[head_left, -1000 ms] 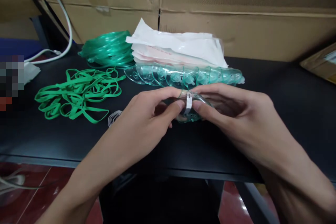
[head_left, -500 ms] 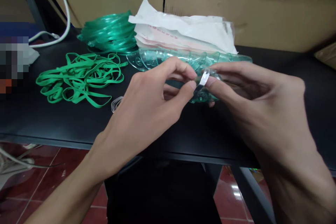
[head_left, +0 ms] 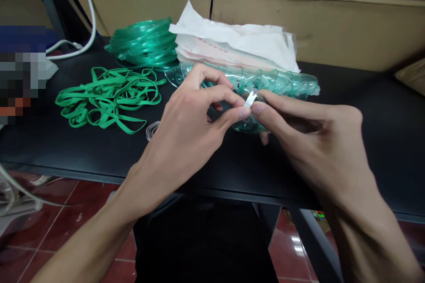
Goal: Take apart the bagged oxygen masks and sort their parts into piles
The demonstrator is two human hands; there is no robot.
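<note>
Both hands meet over a clear green plastic mask (head_left: 247,124) held just above the black table (head_left: 83,150). My left hand (head_left: 195,119) pinches it from the left with thumb and forefinger. My right hand (head_left: 308,137) grips it from the right, fingertips on a small silver metal strip (head_left: 251,97) at the mask's top edge. Most of the mask is hidden by my fingers. Right behind lies a row of nested clear green masks (head_left: 279,83).
A pile of green elastic bands (head_left: 106,99) lies at the left, coiled green tubing (head_left: 144,44) behind it. White and clear plastic bags (head_left: 235,44) are stacked at the back. A few metal strips (head_left: 152,130) lie near my left wrist. Cardboard boxes (head_left: 318,17) stand behind.
The metal strip has tilted from upright to slanted as my fingers worked it on the mask. Both hands and the mask rose slightly in the view as the camera shifted.
</note>
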